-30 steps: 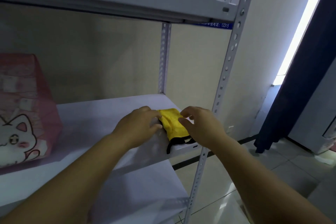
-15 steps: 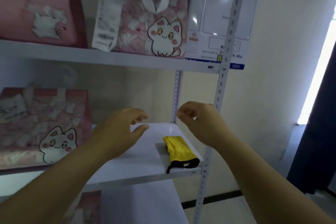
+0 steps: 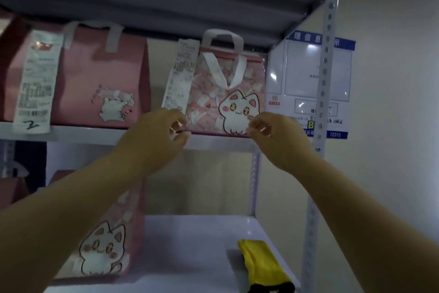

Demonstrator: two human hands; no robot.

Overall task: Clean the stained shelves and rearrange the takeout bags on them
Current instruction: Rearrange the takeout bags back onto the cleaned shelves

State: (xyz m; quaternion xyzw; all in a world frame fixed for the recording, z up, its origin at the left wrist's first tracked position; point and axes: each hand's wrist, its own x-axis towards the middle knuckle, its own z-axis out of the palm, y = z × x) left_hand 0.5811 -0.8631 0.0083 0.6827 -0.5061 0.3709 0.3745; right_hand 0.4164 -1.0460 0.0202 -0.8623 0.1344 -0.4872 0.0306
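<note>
A pink takeout bag with a white cat print (image 3: 228,93) stands at the right end of the upper shelf (image 3: 95,134), a receipt (image 3: 183,74) hanging at its left side. My left hand (image 3: 154,143) is raised to the bag's lower left corner and my right hand (image 3: 278,143) to its lower right corner. Both have loosely curled fingers, with no clear grip on the bag. A folded yellow cloth with a black edge (image 3: 261,261) lies on the white lower shelf (image 3: 190,245), free of both hands.
A plainer pink bag (image 3: 102,74) with a long receipt stands left of the cat bag. Another cat bag (image 3: 107,245) sits on the lower shelf, partly behind my left arm. A perforated metal post (image 3: 323,78) and a wall notice (image 3: 301,74) are at the right.
Both hands let go of the yellow cloth on the lower shelf and rose to the cat bag on the upper shelf. The view tilted upward.
</note>
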